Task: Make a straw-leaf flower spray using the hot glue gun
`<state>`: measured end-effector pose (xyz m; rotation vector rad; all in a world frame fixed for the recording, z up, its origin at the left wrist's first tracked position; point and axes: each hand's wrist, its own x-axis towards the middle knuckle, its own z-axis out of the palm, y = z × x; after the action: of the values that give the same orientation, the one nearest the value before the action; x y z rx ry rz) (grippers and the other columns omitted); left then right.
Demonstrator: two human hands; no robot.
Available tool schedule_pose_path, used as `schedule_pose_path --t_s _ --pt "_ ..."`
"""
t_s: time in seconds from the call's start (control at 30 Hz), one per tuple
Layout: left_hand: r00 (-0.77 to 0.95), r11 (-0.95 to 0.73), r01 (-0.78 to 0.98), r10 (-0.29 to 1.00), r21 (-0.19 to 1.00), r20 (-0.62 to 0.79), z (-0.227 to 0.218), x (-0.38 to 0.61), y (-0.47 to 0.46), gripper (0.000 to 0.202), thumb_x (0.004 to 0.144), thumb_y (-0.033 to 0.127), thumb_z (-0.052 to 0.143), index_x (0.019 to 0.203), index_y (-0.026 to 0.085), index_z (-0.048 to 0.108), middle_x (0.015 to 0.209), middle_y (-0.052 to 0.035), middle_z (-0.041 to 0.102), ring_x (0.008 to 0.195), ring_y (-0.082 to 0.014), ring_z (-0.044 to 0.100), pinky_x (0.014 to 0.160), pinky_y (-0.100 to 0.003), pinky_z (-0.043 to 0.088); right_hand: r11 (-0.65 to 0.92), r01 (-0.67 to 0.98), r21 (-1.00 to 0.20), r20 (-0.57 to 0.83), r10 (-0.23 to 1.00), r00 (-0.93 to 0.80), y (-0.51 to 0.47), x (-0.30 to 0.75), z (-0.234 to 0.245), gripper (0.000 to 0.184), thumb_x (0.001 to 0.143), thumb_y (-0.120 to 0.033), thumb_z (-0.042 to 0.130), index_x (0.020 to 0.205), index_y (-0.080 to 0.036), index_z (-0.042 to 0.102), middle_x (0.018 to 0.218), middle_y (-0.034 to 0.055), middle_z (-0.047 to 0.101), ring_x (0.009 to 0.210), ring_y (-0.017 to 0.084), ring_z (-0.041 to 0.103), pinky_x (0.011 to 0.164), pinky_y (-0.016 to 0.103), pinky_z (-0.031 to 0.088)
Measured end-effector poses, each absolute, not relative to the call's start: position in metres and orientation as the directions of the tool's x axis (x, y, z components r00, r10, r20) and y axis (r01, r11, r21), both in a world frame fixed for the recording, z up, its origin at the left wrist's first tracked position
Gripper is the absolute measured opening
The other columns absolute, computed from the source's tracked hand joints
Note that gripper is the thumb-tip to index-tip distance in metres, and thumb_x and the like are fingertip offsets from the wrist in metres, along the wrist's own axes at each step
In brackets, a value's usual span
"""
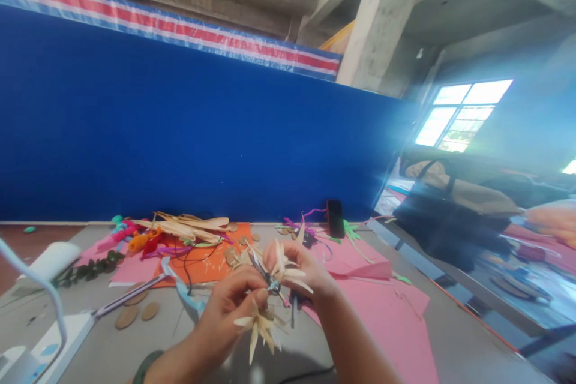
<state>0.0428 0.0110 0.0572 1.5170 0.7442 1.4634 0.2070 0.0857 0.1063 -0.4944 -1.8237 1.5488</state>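
My left hand (pixel 236 297) is closed in a pinch above a pale, pointed-petalled husk flower (pixel 261 330) that hangs below its fingertips. My right hand (pixel 303 270) curls around a second cluster of pale petals (pixel 288 270), with its fingers partly hidden behind them. Between the two hands sits a small bluish-grey piece (pixel 273 285), too small to name. A narrow dark metallic strip slants up from it. The hands almost touch, held above the grey table.
Dried husk strips (pixel 189 227) lie on orange paper (pixel 204 270) at the back, beside colourful craft pieces (pixel 144 240). Wooden discs (pixel 127 316) rest at left near a white power strip (pixel 67 342). Pink paper (pixel 382 318) and a phone (pixel 335 219) are at right. A blue partition (pixel 202 132) stands behind.
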Motion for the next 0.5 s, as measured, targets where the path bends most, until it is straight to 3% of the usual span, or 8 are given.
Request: schedule_pose_path --t_s 0.3,0.5 --pt "0.232 -0.064 -0.462 0.954 0.885 0.191 0.06 0.047 0.01 0.03 0.08 0.043 0.068 0.069 0.017 0.061 0.061 0.0004 0.056 0.054 -0.0102 0.048 0.054 -0.023 0.04 0.278 -0.128 -0.952 0.283 0.642 -0.713 0.088 0.211 0.105 0.033 0.069 -0.042 0.078 0.08 -0.013 0.066 0.07 -0.0008 0.055 0.061 0.01 0.045 0.056 0.02 0.036" --pt "0.239 -0.052 -0.434 0.956 0.899 0.17 0.067 0.043 0.009 0.035 0.076 0.053 0.069 0.068 0.019 0.066 0.059 -0.0012 0.056 0.052 -0.0121 0.048 0.05 -0.025 0.039 0.338 -0.077 -0.938 0.298 0.674 -0.676 0.085 0.211 0.109 0.028 0.069 -0.039 0.078 0.073 -0.015 0.065 0.067 -0.0025 0.055 0.059 0.009 0.046 0.057 0.021 0.036"
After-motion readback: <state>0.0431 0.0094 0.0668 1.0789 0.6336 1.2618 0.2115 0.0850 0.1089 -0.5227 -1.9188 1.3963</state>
